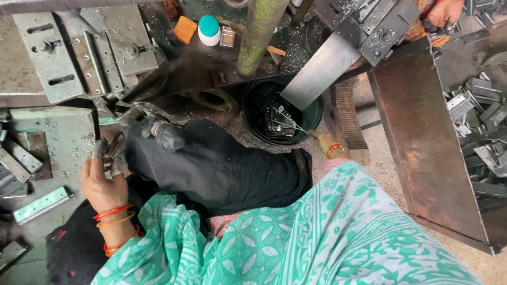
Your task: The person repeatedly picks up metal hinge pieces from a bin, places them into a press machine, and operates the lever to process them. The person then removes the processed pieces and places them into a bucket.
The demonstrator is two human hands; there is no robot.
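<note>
Metal brackets [112, 153] in left hand [101, 184], white teal-capped bottle [209, 30] beyond.

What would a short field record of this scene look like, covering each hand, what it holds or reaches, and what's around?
left hand: grips small metal pieces, fingers closed on them
right hand: reaches to the black bucket, touching a thin wire
bucket contents: metal parts
lap: dark cloth
right side: tray of metal brackets
other person: a hand at top right
</note>
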